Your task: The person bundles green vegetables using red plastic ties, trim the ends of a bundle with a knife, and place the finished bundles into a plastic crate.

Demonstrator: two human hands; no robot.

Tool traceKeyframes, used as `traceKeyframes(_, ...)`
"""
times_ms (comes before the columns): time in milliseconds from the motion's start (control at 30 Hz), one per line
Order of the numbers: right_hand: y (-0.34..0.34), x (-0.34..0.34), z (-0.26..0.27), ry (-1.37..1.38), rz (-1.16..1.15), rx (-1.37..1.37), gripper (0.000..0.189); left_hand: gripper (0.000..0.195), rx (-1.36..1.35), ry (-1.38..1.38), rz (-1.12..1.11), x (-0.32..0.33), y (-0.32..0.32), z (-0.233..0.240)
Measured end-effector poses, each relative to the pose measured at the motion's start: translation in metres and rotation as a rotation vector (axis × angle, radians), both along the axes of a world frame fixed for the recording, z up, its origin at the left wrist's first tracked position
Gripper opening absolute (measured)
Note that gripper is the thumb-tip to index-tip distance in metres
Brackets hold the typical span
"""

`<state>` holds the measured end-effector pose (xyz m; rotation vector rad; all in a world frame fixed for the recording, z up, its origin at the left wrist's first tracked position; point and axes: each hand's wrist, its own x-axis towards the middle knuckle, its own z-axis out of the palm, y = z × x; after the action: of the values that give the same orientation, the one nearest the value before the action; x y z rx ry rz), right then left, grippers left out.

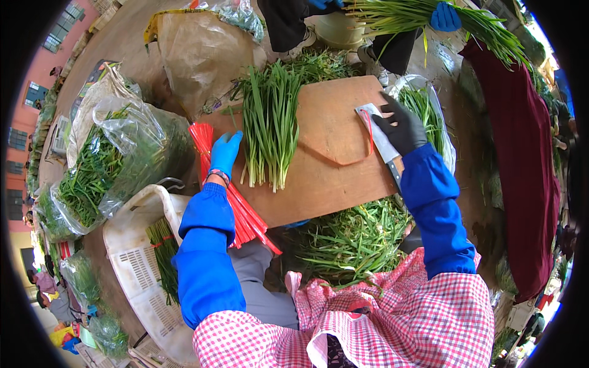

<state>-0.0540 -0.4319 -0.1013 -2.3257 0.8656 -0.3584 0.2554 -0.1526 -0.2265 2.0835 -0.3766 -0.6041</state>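
Observation:
My left hand [225, 154], in a blue glove, is over a bundle of red plastic tie strips [241, 211] at the left edge of a wooden board [340, 184]. Its fingers are apart and close on nothing that I can see. Just right of it lies a bunch of garlic chives [271, 124], pale stem ends towards me. My right hand [402, 126], black-gloved, is spread beside the blade of a kitchen knife [381, 138]; whether it touches the blade is unclear. A red cord [354, 162] runs from the knife across the board.
Loose leaves [354, 239] are heaped below the board. A white plastic crate [138, 257] with a tied bunch [163, 253] stands at left, near plastic bags of greens [152, 152]. Opposite, a person in blue gloves holds chives [395, 14]. Dark red cloth [515, 152] hangs at right.

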Motion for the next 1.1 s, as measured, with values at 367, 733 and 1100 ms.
traceKeyframes(367, 0.071, 0.184, -0.081, 0.152, 0.034, 0.966, 0.061, 0.053, -0.095, 0.236, -0.022, -0.004, -0.029, 0.019)
traceKeyframes(733, 0.116, 0.189, -0.053, 0.115, 0.071, 0.869, 0.079, 0.047, -0.467, 0.560, -0.068, -0.033, -0.014, 0.067)
traceKeyframes(1100, 0.144, 0.138, 0.050, -0.535, 0.559, 0.893, 0.042, 0.035, -0.495, -0.004, -0.194, -0.109, 0.030, 0.205)
